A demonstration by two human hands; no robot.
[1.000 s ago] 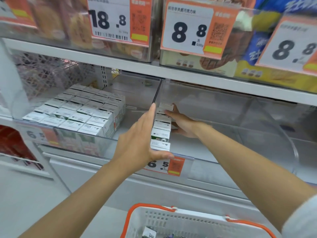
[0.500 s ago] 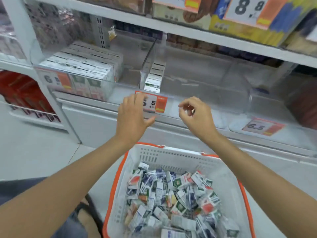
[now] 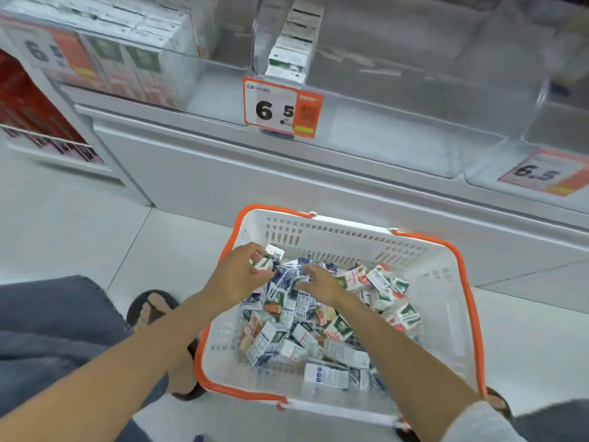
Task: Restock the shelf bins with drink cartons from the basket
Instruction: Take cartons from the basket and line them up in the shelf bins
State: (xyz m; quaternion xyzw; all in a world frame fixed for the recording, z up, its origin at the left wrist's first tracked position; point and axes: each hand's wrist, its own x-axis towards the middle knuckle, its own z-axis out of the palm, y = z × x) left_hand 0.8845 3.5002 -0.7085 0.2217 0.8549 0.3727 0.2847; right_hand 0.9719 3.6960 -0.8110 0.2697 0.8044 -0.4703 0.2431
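A white basket with an orange rim (image 3: pixel 446 314) sits on the floor, holding a heap of small drink cartons (image 3: pixel 318 327) in green, red and blue print. My left hand (image 3: pixel 237 275) is at the heap's far left, fingers closed around a green-and-white carton (image 3: pixel 269 258). My right hand (image 3: pixel 320 280) reaches over the heap's middle with fingers spread, touching the cartons but holding none. Above, a clear shelf bin (image 3: pixel 414 100) holds one short row of cartons (image 3: pixel 291 49) along its left wall. The bin to the left (image 3: pixel 204 68) is packed with cartons.
An orange-and-white price tag reading 6.5 (image 3: pixel 282 108) hangs on the bin's front edge, another (image 3: pixel 541 175) at the right. Red packs (image 3: pixel 28 103) fill a lower shelf at the left. My sandalled foot (image 3: pixel 153 309) and grey trouser leg flank the basket.
Both hands dropped from in front of the shelf into the basket. The left hand closed on a carton. The view tilted down toward the basket.
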